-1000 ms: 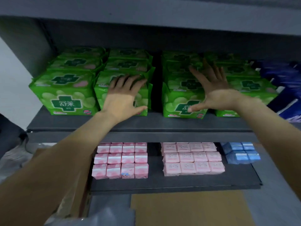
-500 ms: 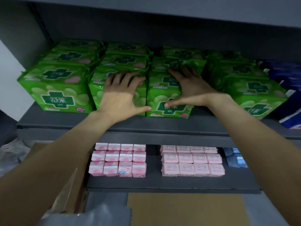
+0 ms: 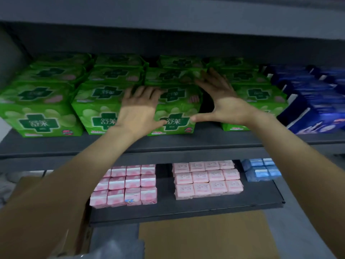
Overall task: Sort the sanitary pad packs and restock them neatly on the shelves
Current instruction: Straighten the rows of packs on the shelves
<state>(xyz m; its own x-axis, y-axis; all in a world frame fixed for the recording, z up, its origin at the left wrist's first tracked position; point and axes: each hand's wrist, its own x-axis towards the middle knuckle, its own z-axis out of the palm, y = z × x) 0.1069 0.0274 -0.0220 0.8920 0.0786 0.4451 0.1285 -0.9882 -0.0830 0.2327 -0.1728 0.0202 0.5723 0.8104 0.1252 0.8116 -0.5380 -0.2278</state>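
Most of the job looks done. On the top grey metal shelf [image 3: 168, 144] the big green plastic pad packs with a dark green cross [image 3: 43, 109] stand in rows, front to back, and they fill the left and middle of the shelf. The left hand [image 3: 139, 111] lies flat on the front of the third green pack from the left [image 3: 175, 113], with its fingers [image 3: 143, 92] straight and a little spread. The right hand [image 3: 222, 103] is just beside that pack, on its right side, with straight spread fingers reaching back to the packs behind and the thumb pointing at the pack. Neither hand pinches or grabs anything. There is a dark gap [image 3: 207, 103] between this pack and the next green pack on the right [image 3: 259, 101], so I think this row needs a push to sit snug. To the right, the dark blue pad packs [image 3: 313, 109] stand in leaning rows, blurry, and may need tidying too. On the lower grey shelf [image 3: 186, 210] the small pink packs on the left [image 3: 128, 184], the pale pink packs in the middle [image 3: 207, 180] and the few light blue packs [image 3: 261, 170] already sit in neat blocks, each colour apart. A brown cardboard box [image 3: 24, 187] is by the left arm, low down; I cannot tell if more packs wait inside it.
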